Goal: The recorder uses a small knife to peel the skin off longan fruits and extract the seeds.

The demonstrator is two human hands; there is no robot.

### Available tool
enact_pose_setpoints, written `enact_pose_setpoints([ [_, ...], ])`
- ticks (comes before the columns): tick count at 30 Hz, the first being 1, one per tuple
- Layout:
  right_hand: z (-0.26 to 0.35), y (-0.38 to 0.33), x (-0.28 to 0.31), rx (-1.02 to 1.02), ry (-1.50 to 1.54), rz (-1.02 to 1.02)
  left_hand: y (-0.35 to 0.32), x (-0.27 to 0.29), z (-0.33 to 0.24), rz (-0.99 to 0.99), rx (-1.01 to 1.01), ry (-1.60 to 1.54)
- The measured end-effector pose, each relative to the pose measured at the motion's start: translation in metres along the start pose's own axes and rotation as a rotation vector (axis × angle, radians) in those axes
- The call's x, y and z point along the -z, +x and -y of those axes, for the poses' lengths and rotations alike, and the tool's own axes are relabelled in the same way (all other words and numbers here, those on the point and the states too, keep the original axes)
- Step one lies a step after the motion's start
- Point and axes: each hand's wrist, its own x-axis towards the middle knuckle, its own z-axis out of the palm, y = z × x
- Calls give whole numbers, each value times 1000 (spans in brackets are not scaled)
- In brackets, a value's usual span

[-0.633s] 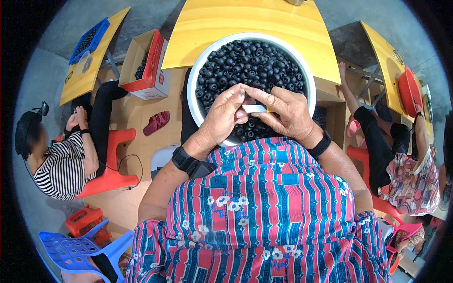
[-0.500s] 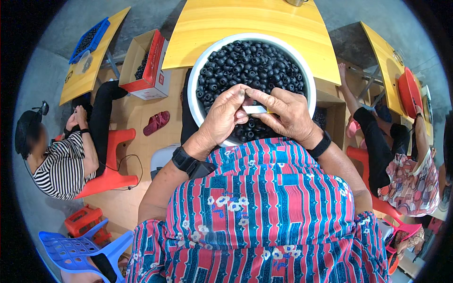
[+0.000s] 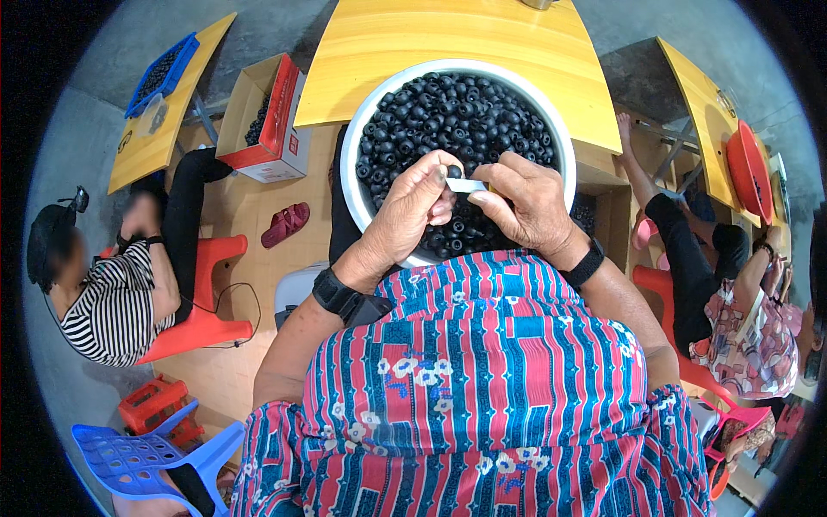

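Observation:
Over a wide metal basin [image 3: 566, 164] full of small round black pieces [image 3: 448, 116] with holes, both my hands work close together. My left hand [image 3: 409, 207] is closed, pinching one black piece [image 3: 454, 171] between thumb and forefinger. Gripped in my right hand [image 3: 530, 202] is a small knife [image 3: 467, 185]; its flat, pale blade points left, its tip at the black piece. My right fingers hide most of the handle.
A yellow table [image 3: 457, 34] stands beyond the basin. To the left are an open carton [image 3: 271, 129], a dark red slipper [image 3: 285, 224] and a seated person [image 3: 121, 284]. Another person [image 3: 749, 327] sits at right, near a red basin [image 3: 748, 172].
My right forefinger has drawn back from my left fingertips, and the black piece now shows there. The blade has risen slightly. The person at right has pulled an arm back from the red basin.

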Motion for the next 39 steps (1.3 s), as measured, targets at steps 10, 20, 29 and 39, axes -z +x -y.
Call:
enact_pose_setpoints([
  [10,-1,0,-1,-12,9,4,1,1,1,54,1,-4],
  [20,-2,1,-2,-10,18,7,1,1,1,53,-1,-4],
  [29,-4,1,-2,-10,13,28,3,4,2,49,0,-1],
  [39,-10,5,-6,-183,142,-30,2,3,-1,71,22,-77],
])
